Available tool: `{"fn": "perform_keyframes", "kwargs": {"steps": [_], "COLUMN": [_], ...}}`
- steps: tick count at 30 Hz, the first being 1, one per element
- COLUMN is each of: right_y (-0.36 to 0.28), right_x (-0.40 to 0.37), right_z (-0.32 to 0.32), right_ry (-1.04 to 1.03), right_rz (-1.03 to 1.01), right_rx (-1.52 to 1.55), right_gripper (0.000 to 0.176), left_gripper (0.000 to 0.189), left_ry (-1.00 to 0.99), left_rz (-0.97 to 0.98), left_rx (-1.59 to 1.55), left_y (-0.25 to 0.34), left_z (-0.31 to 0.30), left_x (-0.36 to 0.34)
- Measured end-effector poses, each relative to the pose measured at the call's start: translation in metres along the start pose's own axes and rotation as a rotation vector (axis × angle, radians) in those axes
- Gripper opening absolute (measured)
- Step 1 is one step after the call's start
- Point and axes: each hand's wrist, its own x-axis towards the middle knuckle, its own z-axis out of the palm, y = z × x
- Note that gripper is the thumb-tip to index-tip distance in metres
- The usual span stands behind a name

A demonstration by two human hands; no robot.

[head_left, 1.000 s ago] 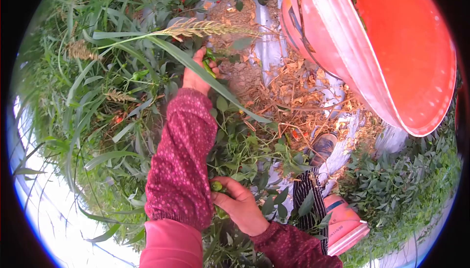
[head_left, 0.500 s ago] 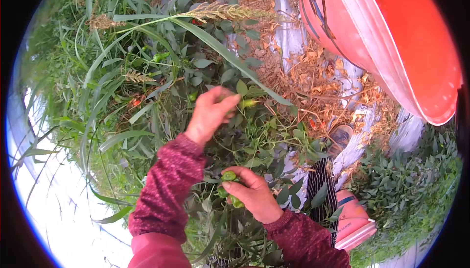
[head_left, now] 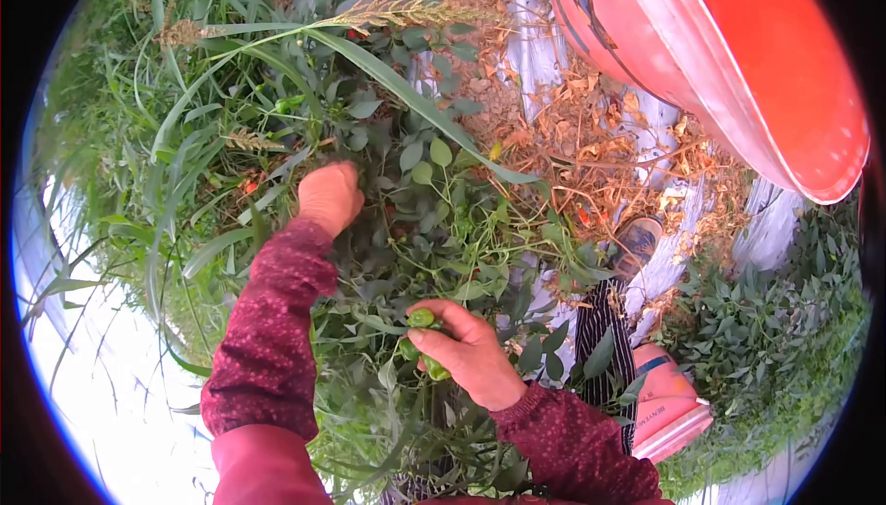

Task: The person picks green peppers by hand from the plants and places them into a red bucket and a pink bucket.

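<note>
My left hand (head_left: 330, 196) is down in the leaves of a pepper plant (head_left: 420, 159), curled like a fist. Its fingertips are hidden, and whatever they may grip does not show. Nearer to me, my right hand (head_left: 469, 350) is closed around several green peppers (head_left: 422, 318), which stick out past the thumb and fingers. Another green pepper (head_left: 290, 103) hangs among the foliage beyond my left hand. A small yellow thing (head_left: 496, 150), too small to name, shows at the plant's right side.
A large red bucket (head_left: 637, 34) leans in at upper right. A pink bucket (head_left: 666, 403) lies near the striped trouser leg (head_left: 600, 343) and shoe (head_left: 639, 239). Dry leaves (head_left: 591, 150) litter the plastic sheeting (head_left: 535, 43). A long grass blade (head_left: 406, 85) arches across the plants.
My left hand has moved left and down into the leaves, its fingers now hidden. The yellow thing near its thumb is now farther right and up. My right hand still holds the green peppers.
</note>
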Motion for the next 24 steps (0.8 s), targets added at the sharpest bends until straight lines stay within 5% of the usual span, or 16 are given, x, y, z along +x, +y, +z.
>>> {"fn": "perform_keyframes", "kwargs": {"steps": [7,10,15,17,20,24], "right_y": [0.009,0.006,0.008,0.002,-0.014,-0.044], "right_x": [0.001,0.0,0.0,-0.003,-0.012,-0.046], "right_z": [0.004,0.006,0.003,0.003,0.007,0.022], "right_ry": [-0.003,-0.008,-0.034,-0.029,-0.025,-0.044], "right_rz": [-0.021,-0.013,-0.033,-0.079,-0.111,-0.144], "right_rx": [-0.014,-0.041,0.012,0.016,0.016,0.026], "right_gripper": [0.027,0.027,0.028,0.028,0.028,0.03], "left_gripper": [0.034,0.033,0.033,0.031,0.028,0.028], "left_ry": [-0.014,0.129,0.272,0.207,0.129,0.032], "left_rz": [-0.118,0.0,0.176,0.112,0.26,-0.034], "left_rx": [-0.369,-0.636,-0.606,-0.656,-0.815,-1.526], "left_y": [0.006,0.008,0.013,0.012,0.023,0.025], "left_z": [-0.03,-0.027,-0.036,-0.047,-0.058,-0.105], "left_x": [-0.045,-0.066,-0.106,-0.12,-0.146,-0.15]}}
